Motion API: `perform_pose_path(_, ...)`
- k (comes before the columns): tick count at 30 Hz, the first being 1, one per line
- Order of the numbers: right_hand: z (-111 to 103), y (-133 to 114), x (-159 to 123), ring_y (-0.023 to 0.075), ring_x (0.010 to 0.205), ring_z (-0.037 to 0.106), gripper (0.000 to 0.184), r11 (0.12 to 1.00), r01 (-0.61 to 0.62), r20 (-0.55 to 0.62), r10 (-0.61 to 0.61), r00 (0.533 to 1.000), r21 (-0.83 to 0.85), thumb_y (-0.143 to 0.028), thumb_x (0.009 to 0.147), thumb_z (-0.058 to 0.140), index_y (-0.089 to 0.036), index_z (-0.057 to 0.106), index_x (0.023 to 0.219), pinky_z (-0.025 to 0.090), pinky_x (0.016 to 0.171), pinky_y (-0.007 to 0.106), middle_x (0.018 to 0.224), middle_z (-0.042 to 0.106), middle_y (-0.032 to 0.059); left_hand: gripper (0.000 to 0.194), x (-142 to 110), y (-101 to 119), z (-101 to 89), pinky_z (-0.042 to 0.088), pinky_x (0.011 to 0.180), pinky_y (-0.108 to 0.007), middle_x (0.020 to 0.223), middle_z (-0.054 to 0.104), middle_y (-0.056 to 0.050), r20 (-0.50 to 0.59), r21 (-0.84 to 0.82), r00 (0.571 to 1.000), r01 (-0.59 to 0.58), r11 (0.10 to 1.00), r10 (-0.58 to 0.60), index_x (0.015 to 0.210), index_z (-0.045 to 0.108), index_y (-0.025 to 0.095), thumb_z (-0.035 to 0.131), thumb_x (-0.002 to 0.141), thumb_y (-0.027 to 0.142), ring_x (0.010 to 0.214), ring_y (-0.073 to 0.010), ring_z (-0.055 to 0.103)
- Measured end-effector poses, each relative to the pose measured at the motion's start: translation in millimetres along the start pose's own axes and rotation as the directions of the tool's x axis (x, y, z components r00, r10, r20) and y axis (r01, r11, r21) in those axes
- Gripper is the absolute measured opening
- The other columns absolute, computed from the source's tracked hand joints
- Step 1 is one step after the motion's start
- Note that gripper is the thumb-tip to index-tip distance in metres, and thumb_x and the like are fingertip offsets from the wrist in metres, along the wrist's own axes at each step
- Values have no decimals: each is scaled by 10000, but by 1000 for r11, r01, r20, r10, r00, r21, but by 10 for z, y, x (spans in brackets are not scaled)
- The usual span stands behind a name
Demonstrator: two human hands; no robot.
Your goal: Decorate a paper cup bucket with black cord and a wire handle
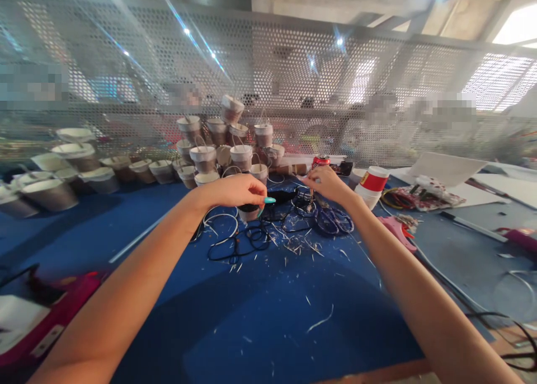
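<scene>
My left hand [237, 192], with teal nails, is closed, thumb and fingers pinched together beside a dark black bundle [283, 196]. Just beneath it shows part of a small cup [250, 215]; whether the hand grips either one is unclear. My right hand [327, 181] is raised to the right with its fingers pinched together, and anything between them is too small to name. Under and between the hands lie tangled black cord [255, 238], a white cord loop [221, 223] and blue-handled scissors [333, 221]. White scraps [300, 244] are scattered in front.
Small grey-and-white buckets [203, 157] are stacked at the back, with more buckets [50, 193] on the left. A red can [321, 160] and stacked paper cups [372, 185] stand rightward. Magenta tools lie at both sides, a pink tool [396, 233] at right. A perforated metal screen [289, 65] rises behind.
</scene>
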State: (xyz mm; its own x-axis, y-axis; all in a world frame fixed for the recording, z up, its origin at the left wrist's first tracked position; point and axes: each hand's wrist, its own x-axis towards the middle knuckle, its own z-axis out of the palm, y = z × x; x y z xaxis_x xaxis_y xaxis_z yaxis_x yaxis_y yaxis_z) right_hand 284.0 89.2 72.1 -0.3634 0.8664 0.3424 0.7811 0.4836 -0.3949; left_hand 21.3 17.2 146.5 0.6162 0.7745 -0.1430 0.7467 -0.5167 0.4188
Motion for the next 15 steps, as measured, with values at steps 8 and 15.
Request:
perform_pose_path(8,-11,-175,-3,207,1058,550,645,934,104,-113,-69,991,343,-86,657,536,-231,468,1281,434,897,350,1250,552,79,207,23,41,-2,341,633,-252,663,603,-11,-257,-166,966,-63,984,19,634,569,149,497,780,277,629,-118,512)
perform_pose_path(15,-75,-668,-147,183,1077,544,340,587,-10,283,-375,883,810,-238,779,558,-195,569,1116,442,910,354,1161,600,67,231,109,4,64,337,546,-242,548,547,4,-345,-263,938,-108,959,10,655,535,155,458,825,292,521,-100,479)
